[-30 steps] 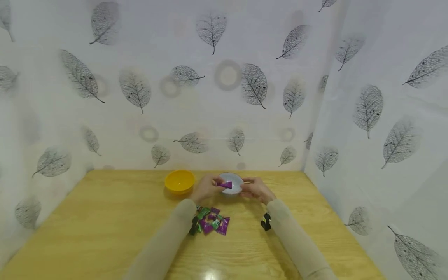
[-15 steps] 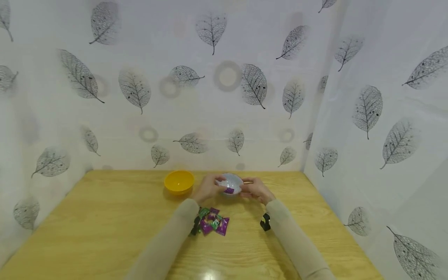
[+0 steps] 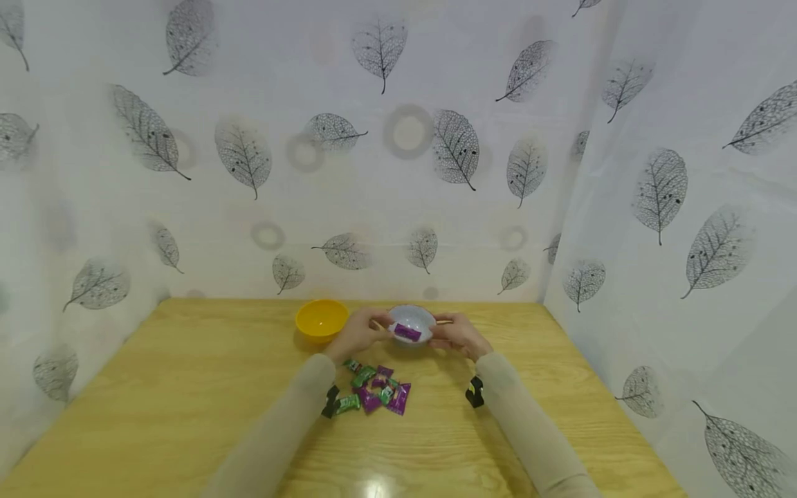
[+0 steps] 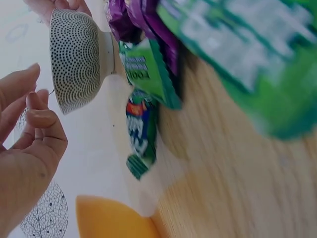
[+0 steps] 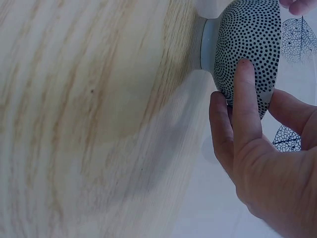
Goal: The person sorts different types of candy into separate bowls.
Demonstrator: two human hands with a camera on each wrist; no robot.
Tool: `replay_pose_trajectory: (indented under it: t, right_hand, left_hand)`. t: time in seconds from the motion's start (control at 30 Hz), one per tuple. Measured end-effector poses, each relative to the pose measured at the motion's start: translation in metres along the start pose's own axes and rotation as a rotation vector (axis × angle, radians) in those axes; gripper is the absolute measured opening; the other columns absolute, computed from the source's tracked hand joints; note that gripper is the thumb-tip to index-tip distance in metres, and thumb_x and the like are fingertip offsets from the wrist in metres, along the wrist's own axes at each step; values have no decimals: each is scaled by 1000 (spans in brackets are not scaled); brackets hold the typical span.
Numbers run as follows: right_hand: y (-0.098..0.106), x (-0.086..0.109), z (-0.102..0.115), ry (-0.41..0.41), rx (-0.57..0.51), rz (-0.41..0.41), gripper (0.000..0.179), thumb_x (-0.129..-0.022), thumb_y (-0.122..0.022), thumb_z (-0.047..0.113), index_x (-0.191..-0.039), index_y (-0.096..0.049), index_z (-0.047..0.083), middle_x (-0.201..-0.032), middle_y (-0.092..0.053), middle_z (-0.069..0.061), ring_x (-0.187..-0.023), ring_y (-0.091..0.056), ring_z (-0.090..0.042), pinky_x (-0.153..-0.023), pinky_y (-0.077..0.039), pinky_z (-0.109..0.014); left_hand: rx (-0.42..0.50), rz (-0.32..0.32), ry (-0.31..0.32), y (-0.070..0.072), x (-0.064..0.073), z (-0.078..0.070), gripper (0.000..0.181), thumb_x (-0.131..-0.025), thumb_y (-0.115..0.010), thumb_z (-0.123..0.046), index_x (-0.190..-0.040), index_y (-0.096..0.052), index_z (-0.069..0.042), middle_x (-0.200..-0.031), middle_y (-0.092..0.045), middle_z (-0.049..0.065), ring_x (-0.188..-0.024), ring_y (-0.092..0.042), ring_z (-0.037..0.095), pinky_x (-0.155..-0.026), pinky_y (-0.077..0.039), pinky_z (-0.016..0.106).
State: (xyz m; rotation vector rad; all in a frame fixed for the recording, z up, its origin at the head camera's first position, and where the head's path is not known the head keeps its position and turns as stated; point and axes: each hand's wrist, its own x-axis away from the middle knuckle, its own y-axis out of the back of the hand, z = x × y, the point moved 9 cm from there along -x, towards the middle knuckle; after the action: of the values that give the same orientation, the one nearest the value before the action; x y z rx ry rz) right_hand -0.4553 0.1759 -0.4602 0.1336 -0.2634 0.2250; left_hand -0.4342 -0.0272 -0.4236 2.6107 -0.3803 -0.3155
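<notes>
A white bowl (image 3: 416, 315) with a dark dotted outside (image 5: 247, 37) stands towards the back of the table. In the head view a purple-wrapped candy (image 3: 407, 333) lies inside it. My right hand (image 3: 459, 336) grips the bowl's right side, thumb at the rim and fingers against the outer wall. At the bowl's left, my left hand (image 4: 29, 134) has loosely bent fingers with nothing between them, just off the rim. Nearer to me lie several purple candies (image 3: 400, 399) and green candies (image 3: 363, 377), close by the left forearm.
An orange bowl (image 3: 321, 320) stands left of my left hand. Both wrists carry black straps, as on the right wrist (image 3: 475, 392). A white leaf-printed sheet (image 3: 367, 200) hangs behind the wooden table (image 3: 205, 387) and along its sides.
My left hand let go of the purple candy, which dropped into the white bowl. That hand then drew back slightly left, uncovering more green candies. The right hand stays on the bowl.
</notes>
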Motion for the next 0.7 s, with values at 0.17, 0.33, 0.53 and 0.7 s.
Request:
replay_pose_trajectory:
  t: [0.17, 0.33, 0.53, 0.7]
  right_hand:
    - [-1, 2, 2, 8, 15, 6, 50, -97, -54, 0, -144, -39, -7, -128, -55, -34, -82, -71, -19, -89, -58, -36]
    - [0, 2, 3, 10, 27, 3, 49, -97, -55, 1, -143, -40, -7, -126, -56, -33, -84, -71, -21, -95, -55, -41]
    - [0, 0, 3, 8, 20, -4, 49, -97, -55, 1, -143, -40, -7, -126, -56, -32, -91, -71, -25, -100, -51, -44]
    - [-2, 2, 4, 24, 16, 12, 50, -97, -56, 2, -143, -40, -9, -124, -58, -31, -89, -72, -24, -94, -55, -37]
  left_hand:
    - [30, 50, -5, 3, 6, 5, 22, -85, -72, -5, -106, -71, 0, -104, -71, 11, -82, -61, 18, -72, -55, 27]
    - [-10, 127, -30, 5, 15, 7, 19, -86, -72, -8, -104, -72, -2, -98, -71, 9, -82, -61, 18, -73, -54, 28]
    - [-6, 264, -56, 3, 28, 9, 21, -85, -73, -6, -105, -72, 1, -102, -71, 17, -82, -60, 18, -74, -54, 28]
    - [-33, 404, -49, -2, 40, 16, 20, -83, -75, -7, -102, -74, -2, -98, -75, 13, -77, -62, 17, -71, -54, 27]
